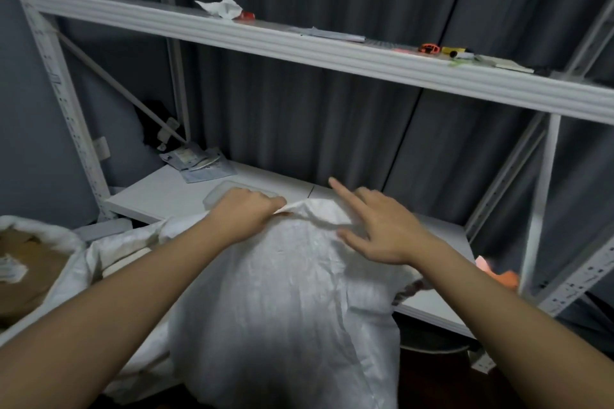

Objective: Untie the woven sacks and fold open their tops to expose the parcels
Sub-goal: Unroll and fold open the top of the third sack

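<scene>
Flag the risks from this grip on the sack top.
1. Only the left hand pinches the top edge of the crinkled white woven sack; the right hand rests open, so the fabric may slip.
2. The sack leans on the white lower shelf; pulling could tip it toward the open white sack showing brown parcels.

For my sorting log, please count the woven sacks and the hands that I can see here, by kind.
Woven sacks: 2, the white sack in the middle and the opened sack at left.
Hands: 2, left hand and right hand.
Total: 4
</scene>
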The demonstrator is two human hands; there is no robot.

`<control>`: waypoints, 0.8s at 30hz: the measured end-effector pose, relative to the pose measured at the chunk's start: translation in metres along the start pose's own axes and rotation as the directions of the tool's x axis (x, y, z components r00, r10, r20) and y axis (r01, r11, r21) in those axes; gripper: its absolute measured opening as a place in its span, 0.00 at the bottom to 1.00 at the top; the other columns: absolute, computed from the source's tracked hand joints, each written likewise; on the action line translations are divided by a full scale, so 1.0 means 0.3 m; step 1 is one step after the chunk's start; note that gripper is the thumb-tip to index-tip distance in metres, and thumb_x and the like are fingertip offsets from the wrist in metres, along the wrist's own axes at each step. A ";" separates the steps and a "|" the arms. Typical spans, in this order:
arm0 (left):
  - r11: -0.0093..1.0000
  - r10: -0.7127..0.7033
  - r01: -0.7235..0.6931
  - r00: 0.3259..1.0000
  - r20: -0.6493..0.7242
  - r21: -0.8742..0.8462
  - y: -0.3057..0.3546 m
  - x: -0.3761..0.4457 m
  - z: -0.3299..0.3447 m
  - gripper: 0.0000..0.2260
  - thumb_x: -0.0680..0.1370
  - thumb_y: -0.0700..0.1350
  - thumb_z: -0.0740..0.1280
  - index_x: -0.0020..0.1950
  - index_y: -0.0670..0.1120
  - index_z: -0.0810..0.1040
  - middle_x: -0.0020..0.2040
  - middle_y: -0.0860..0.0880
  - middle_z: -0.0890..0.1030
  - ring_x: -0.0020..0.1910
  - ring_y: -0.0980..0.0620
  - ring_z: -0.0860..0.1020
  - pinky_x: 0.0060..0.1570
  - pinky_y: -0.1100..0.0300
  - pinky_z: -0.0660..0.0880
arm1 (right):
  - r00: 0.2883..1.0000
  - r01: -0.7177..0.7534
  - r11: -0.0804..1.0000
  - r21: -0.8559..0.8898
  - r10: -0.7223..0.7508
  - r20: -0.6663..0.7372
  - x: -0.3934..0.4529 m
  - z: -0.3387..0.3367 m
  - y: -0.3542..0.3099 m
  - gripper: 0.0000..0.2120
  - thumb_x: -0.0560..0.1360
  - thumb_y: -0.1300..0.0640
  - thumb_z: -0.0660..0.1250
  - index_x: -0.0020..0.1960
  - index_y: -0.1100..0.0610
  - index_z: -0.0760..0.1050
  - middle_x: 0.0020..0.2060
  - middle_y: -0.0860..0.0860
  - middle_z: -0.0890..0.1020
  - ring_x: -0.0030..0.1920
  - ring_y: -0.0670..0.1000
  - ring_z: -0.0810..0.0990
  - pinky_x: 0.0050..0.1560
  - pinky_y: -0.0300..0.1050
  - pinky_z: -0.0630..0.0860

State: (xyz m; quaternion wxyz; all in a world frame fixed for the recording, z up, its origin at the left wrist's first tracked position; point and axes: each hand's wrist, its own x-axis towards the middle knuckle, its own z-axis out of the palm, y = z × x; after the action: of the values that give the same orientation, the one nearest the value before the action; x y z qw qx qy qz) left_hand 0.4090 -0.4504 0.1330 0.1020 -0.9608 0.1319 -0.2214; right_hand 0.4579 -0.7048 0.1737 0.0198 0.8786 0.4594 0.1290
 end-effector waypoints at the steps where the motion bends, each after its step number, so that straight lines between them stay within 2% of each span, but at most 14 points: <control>1: 0.992 0.036 -0.024 0.994 -0.102 0.122 -0.004 -0.011 -0.004 0.07 0.70 0.41 0.68 0.47 0.47 0.75 0.31 0.48 0.78 0.30 0.46 0.79 0.27 0.61 0.61 | 0.998 -0.052 0.997 0.061 0.050 0.041 0.009 0.000 -0.010 0.31 0.78 0.38 0.56 0.77 0.46 0.51 0.51 0.48 0.74 0.51 0.50 0.72 0.47 0.48 0.70; 3: 0.991 0.082 -0.060 0.977 -0.194 0.118 -0.003 -0.050 0.029 0.09 0.63 0.39 0.67 0.42 0.46 0.75 0.25 0.49 0.74 0.24 0.47 0.75 0.24 0.62 0.61 | 0.994 -0.016 0.994 0.105 0.005 0.105 0.024 0.019 -0.029 0.18 0.78 0.39 0.58 0.63 0.49 0.69 0.48 0.49 0.79 0.50 0.53 0.77 0.42 0.47 0.70; 5: 0.973 0.011 -0.009 1.000 0.007 -0.233 0.005 -0.063 0.019 0.16 0.68 0.57 0.64 0.50 0.50 0.77 0.36 0.50 0.79 0.36 0.47 0.79 0.33 0.58 0.71 | 0.994 0.103 0.995 -0.005 -0.103 0.026 0.028 0.051 -0.035 0.02 0.79 0.53 0.60 0.48 0.50 0.67 0.39 0.52 0.79 0.41 0.56 0.79 0.32 0.45 0.67; 6: 0.880 -0.034 0.116 0.983 0.182 -0.461 0.014 -0.059 -0.010 0.24 0.67 0.66 0.61 0.56 0.53 0.75 0.43 0.52 0.80 0.43 0.50 0.78 0.40 0.56 0.74 | 0.985 0.145 0.987 -0.068 -0.151 -0.088 0.020 0.067 -0.023 0.05 0.74 0.60 0.60 0.48 0.52 0.67 0.35 0.52 0.77 0.35 0.56 0.78 0.26 0.43 0.63; 8: 0.785 0.013 0.237 0.918 0.397 -0.572 0.026 -0.044 -0.024 0.24 0.69 0.69 0.62 0.57 0.55 0.74 0.48 0.54 0.80 0.48 0.52 0.78 0.48 0.55 0.75 | 0.968 0.140 0.965 -0.220 -0.180 -0.175 -0.004 0.102 -0.011 0.16 0.68 0.64 0.61 0.54 0.53 0.72 0.34 0.51 0.76 0.30 0.54 0.76 0.22 0.40 0.59; 10: 0.949 0.005 0.077 0.966 0.259 -0.306 0.039 -0.037 -0.013 0.11 0.76 0.56 0.65 0.52 0.51 0.78 0.44 0.50 0.82 0.44 0.47 0.80 0.40 0.57 0.73 | 0.991 0.090 0.993 -0.071 -0.096 -0.090 -0.018 0.096 -0.043 0.22 0.73 0.56 0.62 0.66 0.48 0.71 0.45 0.50 0.79 0.42 0.54 0.79 0.29 0.43 0.71; 11: 0.997 0.020 -0.016 0.998 0.064 -0.073 0.036 -0.040 -0.005 0.06 0.73 0.49 0.69 0.48 0.49 0.79 0.38 0.48 0.82 0.37 0.46 0.80 0.33 0.58 0.71 | 0.999 0.029 0.996 0.087 -0.026 -0.031 -0.023 0.069 -0.063 0.24 0.76 0.49 0.62 0.72 0.45 0.65 0.51 0.50 0.79 0.50 0.54 0.79 0.39 0.46 0.76; 13: 0.997 0.057 -0.052 0.993 -0.101 0.057 0.035 -0.076 0.020 0.06 0.66 0.45 0.71 0.42 0.49 0.80 0.29 0.49 0.79 0.26 0.48 0.78 0.24 0.61 0.67 | 0.999 -0.013 0.967 0.256 0.005 0.035 -0.033 0.077 -0.079 0.23 0.78 0.45 0.60 0.73 0.43 0.63 0.47 0.49 0.80 0.53 0.54 0.79 0.46 0.47 0.74; 14: 0.998 0.049 -0.050 0.998 -0.040 -0.032 0.042 -0.091 0.021 0.07 0.69 0.49 0.68 0.45 0.51 0.79 0.31 0.50 0.80 0.29 0.48 0.79 0.26 0.60 0.68 | 0.999 0.029 0.976 0.216 -0.035 0.020 -0.038 0.080 -0.082 0.18 0.79 0.50 0.58 0.69 0.46 0.69 0.42 0.50 0.81 0.47 0.54 0.81 0.39 0.45 0.73; 16: 0.926 -0.009 0.083 0.980 0.200 -0.368 0.060 -0.101 -0.004 0.14 0.73 0.62 0.62 0.53 0.55 0.75 0.42 0.53 0.81 0.41 0.51 0.79 0.37 0.57 0.72 | 0.992 0.115 0.990 -0.082 -0.118 -0.041 -0.035 0.115 -0.081 0.20 0.72 0.62 0.54 0.61 0.55 0.74 0.31 0.52 0.79 0.29 0.55 0.78 0.26 0.41 0.62; 18: 0.858 0.010 0.160 0.944 0.329 -0.488 0.085 -0.093 -0.011 0.15 0.76 0.63 0.61 0.54 0.54 0.74 0.46 0.53 0.80 0.46 0.51 0.78 0.41 0.56 0.71 | 0.986 0.121 0.946 -0.301 -0.149 -0.072 -0.044 0.148 -0.072 0.23 0.67 0.63 0.59 0.62 0.58 0.73 0.31 0.52 0.78 0.26 0.54 0.75 0.24 0.40 0.61; 20: 0.973 -0.009 0.059 0.976 0.217 -0.225 0.105 -0.083 -0.015 0.09 0.80 0.52 0.60 0.56 0.50 0.75 0.47 0.48 0.81 0.47 0.45 0.80 0.38 0.56 0.67 | 0.995 0.082 0.971 -0.223 -0.093 -0.038 -0.041 0.146 -0.119 0.27 0.72 0.56 0.65 0.71 0.54 0.67 0.45 0.52 0.82 0.41 0.55 0.79 0.36 0.45 0.72; 22: 0.998 0.065 -0.064 0.998 -0.021 0.026 0.132 -0.086 -0.006 0.08 0.78 0.43 0.61 0.55 0.46 0.76 0.45 0.46 0.82 0.42 0.42 0.82 0.33 0.56 0.66 | 0.999 -0.051 0.995 0.088 0.050 0.012 -0.027 0.119 -0.172 0.26 0.78 0.44 0.59 0.74 0.49 0.61 0.55 0.52 0.80 0.53 0.57 0.78 0.49 0.49 0.73; 24: 0.993 0.070 -0.071 0.997 -0.019 -0.090 0.150 -0.104 -0.004 0.10 0.78 0.47 0.62 0.58 0.48 0.75 0.45 0.48 0.80 0.43 0.44 0.81 0.34 0.56 0.67 | 0.999 -0.038 0.982 0.186 0.038 0.006 -0.033 0.133 -0.185 0.17 0.80 0.47 0.56 0.67 0.50 0.69 0.51 0.52 0.81 0.51 0.57 0.79 0.45 0.49 0.73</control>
State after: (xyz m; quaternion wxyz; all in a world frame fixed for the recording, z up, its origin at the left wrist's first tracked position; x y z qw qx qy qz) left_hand 0.3721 -0.4836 0.1102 0.0650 -0.9574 0.1765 -0.2192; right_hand 0.4178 -0.6774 0.1245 -0.0642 0.8853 0.4526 0.0851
